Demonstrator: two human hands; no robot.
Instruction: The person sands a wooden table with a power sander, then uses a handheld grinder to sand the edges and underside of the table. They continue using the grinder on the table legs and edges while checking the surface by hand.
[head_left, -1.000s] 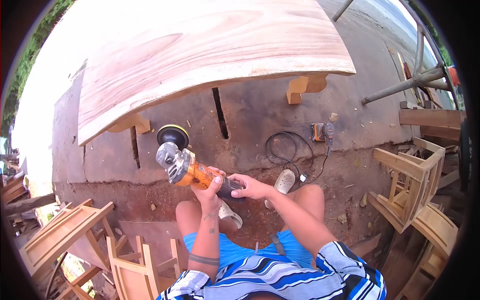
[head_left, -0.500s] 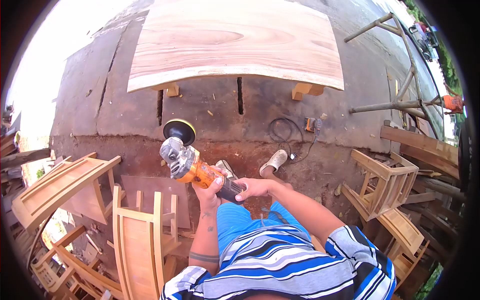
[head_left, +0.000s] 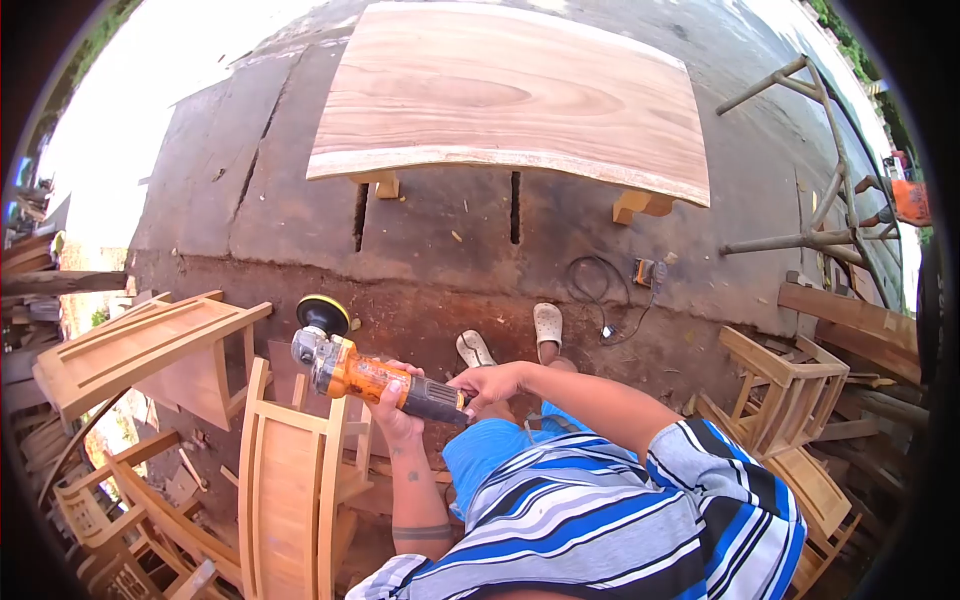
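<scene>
An orange and black angle grinder (head_left: 375,382) with a round backing pad (head_left: 323,315) on its head is held across my front. Its head points left and the pad faces up and away from me. My left hand (head_left: 397,405) is wrapped round the middle of its body from below. At the rear black end, my right hand (head_left: 488,388) grips it, with the fingertips partly hidden. Beyond the grinder stands a wooden slab table (head_left: 510,95) with a pale, wavy near edge, raised on short wooden blocks.
An orange and black device (head_left: 643,272) lies on the floor beside a coiled black cable (head_left: 598,280). Wooden chairs (head_left: 290,480) crowd the left, and a small wooden frame (head_left: 785,380) stands right. A pole frame (head_left: 835,165) and a person in orange (head_left: 910,203) are farther right.
The grinder has swung lower and further left, now lying closer to level. Both hands stay on it. My view has shifted, so the table appears further right.
</scene>
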